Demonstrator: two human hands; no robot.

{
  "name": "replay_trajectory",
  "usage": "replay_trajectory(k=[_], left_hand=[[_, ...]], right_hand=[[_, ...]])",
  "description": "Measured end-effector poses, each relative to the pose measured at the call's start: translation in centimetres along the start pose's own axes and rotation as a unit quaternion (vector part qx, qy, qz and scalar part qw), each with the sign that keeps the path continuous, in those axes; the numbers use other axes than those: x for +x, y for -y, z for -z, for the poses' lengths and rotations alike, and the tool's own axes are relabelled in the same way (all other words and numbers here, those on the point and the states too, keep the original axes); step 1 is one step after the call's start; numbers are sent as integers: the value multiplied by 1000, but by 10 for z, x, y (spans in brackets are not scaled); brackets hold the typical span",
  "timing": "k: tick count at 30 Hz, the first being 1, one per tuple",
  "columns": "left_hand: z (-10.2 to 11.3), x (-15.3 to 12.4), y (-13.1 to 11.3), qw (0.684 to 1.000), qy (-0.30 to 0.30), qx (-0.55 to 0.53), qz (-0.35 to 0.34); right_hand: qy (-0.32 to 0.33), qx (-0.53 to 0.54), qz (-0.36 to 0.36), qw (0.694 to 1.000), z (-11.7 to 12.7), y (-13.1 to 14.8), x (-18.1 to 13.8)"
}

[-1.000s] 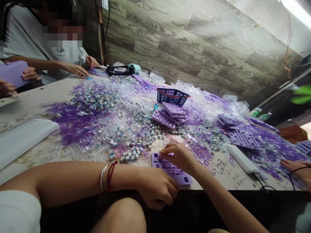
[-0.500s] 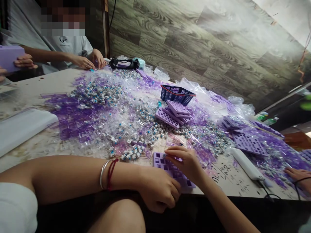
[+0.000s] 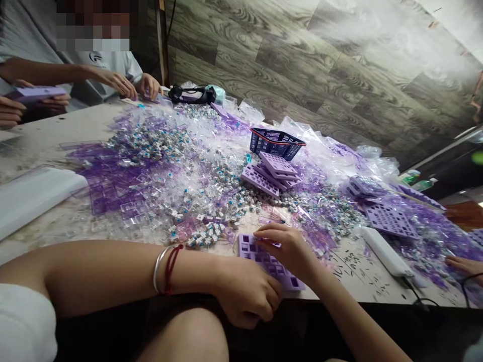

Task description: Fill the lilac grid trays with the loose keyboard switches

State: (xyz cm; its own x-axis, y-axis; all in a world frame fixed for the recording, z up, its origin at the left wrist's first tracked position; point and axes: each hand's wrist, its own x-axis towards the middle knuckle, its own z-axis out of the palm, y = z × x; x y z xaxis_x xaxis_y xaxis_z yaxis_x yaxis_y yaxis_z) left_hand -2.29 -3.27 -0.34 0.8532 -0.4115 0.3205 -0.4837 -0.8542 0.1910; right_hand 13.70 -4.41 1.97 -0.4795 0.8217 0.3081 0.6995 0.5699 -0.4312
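Observation:
A purple plate with rows of square holes (image 3: 246, 246) lies at the table's near edge, partly covered by both hands. My left hand (image 3: 247, 291) is closed over its near side, the fingers curled at the edge; their tips are hidden. Over the plate's far side is my right hand (image 3: 290, 249), thumb and fingers drawn together in a pinch above the holes. Whatever is between those fingertips is too small to make out. Just beyond the plate lies a cluster of small white-and-blue switch-like parts (image 3: 207, 234).
Loose clear and purple plastic pieces (image 3: 121, 186) cover much of the table. Stacked purple plates (image 3: 273, 176) sit before a dark basket (image 3: 277, 143). White long housings (image 3: 385, 254) lie on both sides. Other people's hands (image 3: 151, 86) work at far left and right.
My right hand has shifted very slightly left over the plate; my left hand stays in place. At far left, another person's purple block has tilted flatter and moved right.

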Motion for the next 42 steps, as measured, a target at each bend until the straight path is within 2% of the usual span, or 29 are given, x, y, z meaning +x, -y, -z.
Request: replay_trajectory(k=[4, 10, 19, 22, 25, 27, 29, 31, 32, 34, 36, 38, 40, 42], left_hand=[[3, 1, -1, 1000, 9, -6, 4], [-3, -1, 0, 999, -36, -16, -4], [-4, -1, -1, 998, -44, -48, 9], [-9, -1, -4, 997, -52, -56, 13], [-8, -3, -3, 995, -76, -56, 13], [4, -8, 4, 991, -123, -26, 52], [26, -17, 15, 969, -187, 36, 156], [51, -28, 29, 912, -231, 100, 323], [62, -33, 36, 882, -230, 121, 394], [76, -40, 47, 857, -171, 120, 470], [76, -43, 53, 863, -88, 97, 487], [67, -43, 54, 870, -21, 91, 484], [55, -42, 51, 870, 9, 103, 481], [47, -41, 49, 869, 7, 112, 482]], right_hand=[[22, -16, -6, 1000, 2, 0, 2], [47, -24, -44, 998, 4, 2, 6], [187, -101, -35, 977, 14, 3, 36], [178, -65, -67, 980, 13, -4, 37], [119, -10, -77, 990, 7, -7, 25], [47, 38, -67, 996, -1, -6, 11], [-37, 56, -52, 996, -9, -3, -3], [-93, 41, -45, 994, -12, -2, -15], [-111, 29, -49, 992, -12, -3, -20], [-137, 6, -70, 988, -6, -8, -26], [-147, -10, -92, 985, 2, -17, -28], [-138, -18, -109, 984, 8, -27, -28], [-122, -16, -121, 985, 9, -34, -24], [-119, -14, -121, 985, 5, -38, -14]])
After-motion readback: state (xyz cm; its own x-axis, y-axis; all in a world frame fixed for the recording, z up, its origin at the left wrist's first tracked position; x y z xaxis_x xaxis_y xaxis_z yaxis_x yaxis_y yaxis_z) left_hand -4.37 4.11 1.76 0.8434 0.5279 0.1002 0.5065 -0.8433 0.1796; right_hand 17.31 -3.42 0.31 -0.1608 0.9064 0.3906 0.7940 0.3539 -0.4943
